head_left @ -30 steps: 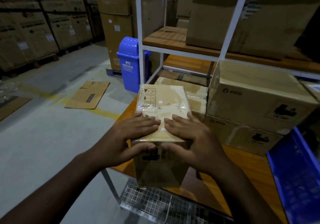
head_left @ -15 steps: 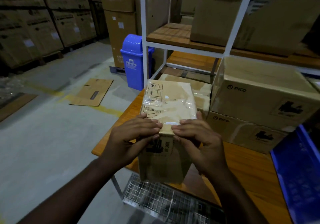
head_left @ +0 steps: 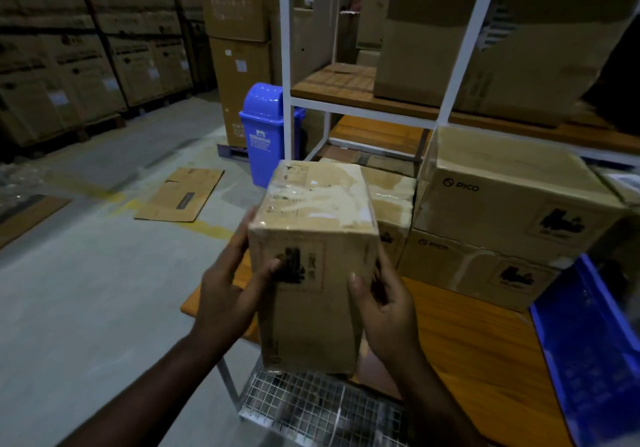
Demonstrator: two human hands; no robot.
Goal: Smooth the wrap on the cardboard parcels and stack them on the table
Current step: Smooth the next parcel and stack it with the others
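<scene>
Hands moved off top | left grip (head_left: 225,294), right grip (head_left: 384,303) clasp parcel (head_left: 311,273) sides | parcel lifted

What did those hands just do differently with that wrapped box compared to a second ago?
Both hands slid off the top of the wrapped parcel to its sides: left hand and right hand now grip it, thumbs on the near face. The stacked PICO boxes stayed put.

the held parcel (head_left: 313,266) sits above the table (head_left: 464,336) edge, left hand (head_left: 225,294) on its left side, right hand (head_left: 384,301) on its right. right of it stand two stacked boxes (head_left: 512,218); behind-left, on the floor, a bin (head_left: 263,135).
</scene>
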